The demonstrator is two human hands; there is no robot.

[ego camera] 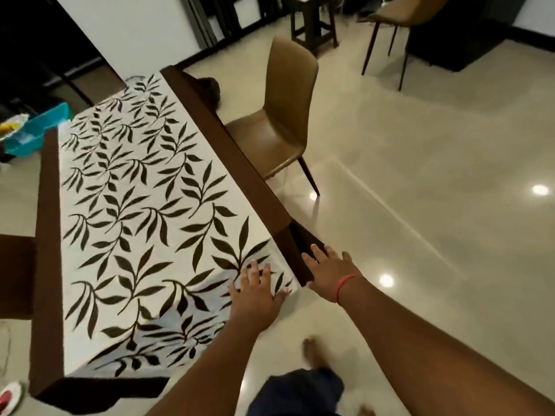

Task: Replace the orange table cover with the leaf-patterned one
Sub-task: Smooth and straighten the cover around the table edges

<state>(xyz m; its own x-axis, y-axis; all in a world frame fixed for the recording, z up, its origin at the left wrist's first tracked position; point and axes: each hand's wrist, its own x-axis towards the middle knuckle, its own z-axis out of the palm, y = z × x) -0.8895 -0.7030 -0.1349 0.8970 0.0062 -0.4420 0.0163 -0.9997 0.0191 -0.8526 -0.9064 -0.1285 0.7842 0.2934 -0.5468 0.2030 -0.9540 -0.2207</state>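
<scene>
The leaf-patterned cover (pixel 144 211), white with dark leaves and a brown border, lies spread over the table (pixel 18 274). My left hand (pixel 255 292) presses flat with straight fingers on the cover's near right corner. My right hand (pixel 330 268), with a red thread at the wrist, rests with straight fingers on the brown border hanging over the right corner. No orange cover is in view.
A tan chair (pixel 282 121) stands close to the table's right side. Another chair (pixel 399 22) and a dark stool (pixel 312 22) stand further back. A teal bin (pixel 36 127) sits at far left. My bare feet (pixel 315 352) are on the glossy tiled floor.
</scene>
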